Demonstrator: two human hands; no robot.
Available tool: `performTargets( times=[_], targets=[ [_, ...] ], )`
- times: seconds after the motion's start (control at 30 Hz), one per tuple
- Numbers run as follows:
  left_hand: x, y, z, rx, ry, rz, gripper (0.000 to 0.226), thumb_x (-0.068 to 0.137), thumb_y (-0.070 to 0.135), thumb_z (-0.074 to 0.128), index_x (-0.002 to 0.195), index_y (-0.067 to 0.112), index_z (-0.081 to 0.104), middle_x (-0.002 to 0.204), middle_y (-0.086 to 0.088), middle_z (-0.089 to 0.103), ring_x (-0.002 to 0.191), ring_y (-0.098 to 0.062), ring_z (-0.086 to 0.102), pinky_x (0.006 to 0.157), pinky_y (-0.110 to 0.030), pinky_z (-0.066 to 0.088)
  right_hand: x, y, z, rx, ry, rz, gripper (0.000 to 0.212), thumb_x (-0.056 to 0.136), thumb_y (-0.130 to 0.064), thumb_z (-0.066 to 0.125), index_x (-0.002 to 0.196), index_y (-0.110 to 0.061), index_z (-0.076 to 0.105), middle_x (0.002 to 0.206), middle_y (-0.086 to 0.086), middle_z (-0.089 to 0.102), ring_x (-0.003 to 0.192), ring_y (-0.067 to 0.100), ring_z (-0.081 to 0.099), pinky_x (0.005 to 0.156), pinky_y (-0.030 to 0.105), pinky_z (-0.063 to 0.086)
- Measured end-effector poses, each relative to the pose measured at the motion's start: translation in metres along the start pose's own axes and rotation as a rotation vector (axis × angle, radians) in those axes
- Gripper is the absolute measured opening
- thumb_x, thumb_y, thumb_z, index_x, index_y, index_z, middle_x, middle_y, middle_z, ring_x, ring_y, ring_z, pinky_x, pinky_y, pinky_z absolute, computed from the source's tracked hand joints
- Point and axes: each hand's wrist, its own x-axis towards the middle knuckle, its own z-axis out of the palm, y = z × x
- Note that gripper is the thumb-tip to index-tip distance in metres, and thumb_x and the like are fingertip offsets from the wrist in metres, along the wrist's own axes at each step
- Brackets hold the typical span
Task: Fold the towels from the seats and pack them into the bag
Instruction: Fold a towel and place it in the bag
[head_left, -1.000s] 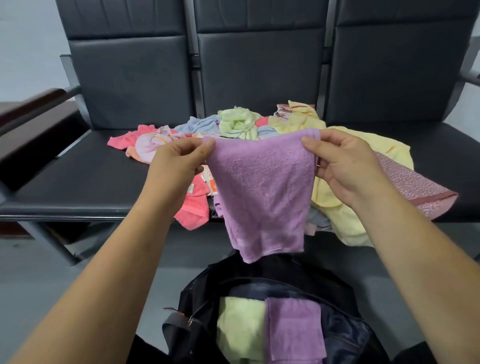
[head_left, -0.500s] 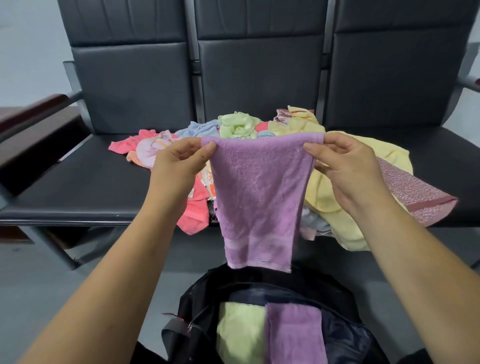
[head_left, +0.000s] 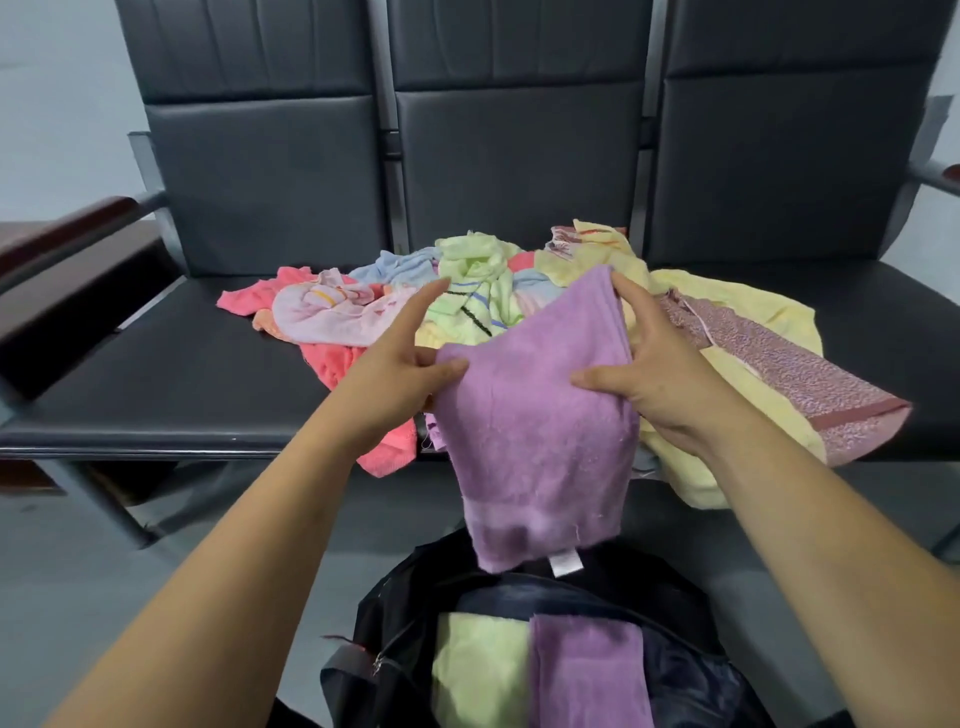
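- The purple towel (head_left: 540, 415) hangs in the air over the open bag (head_left: 395, 623), in front of the seats (head_left: 156, 374). It looks doubled lengthwise, with its hemmed end and a white label lowest.
- The left hand (head_left: 400, 374) pinches the towel's left edge between thumb and curled fingers, with the index finger pointing straight out.
- The right hand (head_left: 649, 374) grips the right edge. Its thumb lies on the front and its fingers reach up to the top corner.
- The step in hand appears to be the next fold. To do it well, match the corners before closing and keep the edges taut so the layers do not slide. Bring the hanging end up rather than bunching it — a flat packet stacks better.
- The bag already holds a folded green towel (head_left: 478, 670) and a second purple towel (head_left: 587, 675), lying side by side. There looks to be room on top of them.
- A pile of towels (head_left: 467, 291) in pink, blue, green and yellow lies unfolded on the seats, so most of the task seems to remain.
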Motion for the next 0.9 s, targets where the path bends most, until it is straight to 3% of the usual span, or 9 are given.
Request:
performTargets(
  times=[0.1, 0.17, 0.27, 0.4, 0.47, 0.57, 0.63, 0.73, 0.9],
  targets=[
    [0.005, -0.003, 0.005, -0.109, 0.059, -0.074, 0.020, 0.085, 0.035, 0.070, 0.104, 0.032, 0.073, 0.089, -0.009, 0.062, 0.084, -0.026, 0.046, 0.078, -0.046, 0.038, 0.002, 0.010, -0.001, 0.019, 0.019, 0.008, 0.079, 0.081, -0.001, 0.080, 0.130, -0.058, 0.055, 0.150, -0.003, 0.049, 0.133, 0.021, 0.054, 0.110, 0.046, 0.048],
    [0.004, -0.002, 0.004, -0.138, -0.020, -0.113, 0.035, 0.073, 0.044, 0.080, 0.104, 0.027, 0.077, 0.106, 0.000, 0.070, 0.096, -0.022, 0.057, 0.087, -0.041, 0.043, 0.001, 0.007, 0.002, 0.012, 0.036, 0.053, 0.041, 0.088, 0.001, 0.073, 0.110, -0.034, 0.076, 0.130, 0.003, 0.066, 0.123, 0.025, 0.062, 0.101, 0.037, 0.054],
    [-0.001, 0.004, 0.002, 0.149, -0.166, -0.012, 0.048, 0.071, 0.035, 0.088, 0.116, 0.037, 0.072, 0.120, 0.018, 0.070, 0.116, -0.004, 0.063, 0.101, -0.029, 0.049, -0.005, -0.005, 0.001, 0.138, -0.030, 0.159, 0.012, 0.087, -0.002, 0.074, 0.095, -0.011, 0.078, 0.106, 0.008, 0.076, 0.104, 0.019, 0.071, 0.081, 0.018, 0.056],
    [0.001, 0.017, 0.003, 0.495, -0.017, 0.172, 0.026, 0.088, 0.014, 0.075, 0.095, 0.039, 0.071, 0.096, 0.019, 0.069, 0.089, 0.005, 0.060, 0.081, -0.018, 0.048, -0.008, -0.022, -0.009, -0.050, -0.268, 0.108, 0.045, 0.063, -0.008, 0.090, 0.105, -0.020, 0.079, 0.122, -0.006, 0.071, 0.114, 0.003, 0.065, 0.094, 0.021, 0.054],
    [0.006, 0.021, -0.001, 0.446, 0.045, 0.179, 0.016, 0.093, 0.017, 0.070, 0.090, 0.033, 0.069, 0.083, 0.024, 0.065, 0.077, 0.004, 0.055, 0.073, -0.019, 0.045, -0.006, -0.032, -0.007, -0.277, -0.153, 0.000, 0.039, 0.073, -0.002, 0.087, 0.103, -0.024, 0.078, 0.114, -0.013, 0.071, 0.107, -0.003, 0.063, 0.090, 0.016, 0.051],
    [0.015, 0.026, -0.003, 0.312, 0.081, 0.163, 0.008, 0.095, 0.025, 0.066, 0.093, 0.033, 0.066, 0.078, 0.020, 0.062, 0.077, -0.007, 0.056, 0.077, -0.034, 0.050, 0.000, -0.043, -0.008, -0.277, 0.021, -0.198, 0.015, 0.084, -0.009, 0.080, 0.095, -0.018, 0.074, 0.093, -0.013, 0.070, 0.084, -0.009, 0.060, 0.076, 0.010, 0.045],
    [0.017, 0.032, -0.003, 0.219, 0.122, 0.144, 0.006, 0.095, 0.026, 0.069, 0.093, 0.031, 0.066, 0.073, 0.011, 0.061, 0.069, -0.013, 0.055, 0.068, -0.036, 0.050, 0.006, -0.041, -0.011, -0.251, 0.031, -0.232, 0.009, 0.092, -0.019, 0.075, 0.098, -0.020, 0.069, 0.096, -0.015, 0.066, 0.089, -0.007, 0.057, 0.078, 0.012, 0.043],
    [0.016, 0.041, -0.003, -0.031, 0.140, 0.048, 0.004, 0.094, 0.027, 0.071, 0.095, 0.027, 0.068, 0.076, -0.010, 0.055, 0.064, -0.020, 0.048, 0.060, -0.033, 0.045, 0.011, -0.032, -0.012, 0.003, 0.019, -0.122, 0.014, 0.093, -0.020, 0.073, 0.095, -0.029, 0.063, 0.109, -0.009, 0.063, 0.101, 0.010, 0.058, 0.076, 0.025, 0.045],
    [0.016, 0.047, 0.004, -0.497, 0.153, -0.080, 0.007, 0.094, 0.025, 0.067, 0.090, 0.020, 0.069, 0.080, 0.000, 0.065, 0.068, -0.014, 0.055, 0.060, -0.026, 0.047, 0.013, -0.046, -0.011, 0.642, 0.034, 0.208, 0.025, 0.093, -0.015, 0.071, 0.117, -0.018, 0.064, 0.108, 0.008, 0.072, 0.084, 0.016, 0.073, 0.065, 0.029, 0.060]
  ],
)
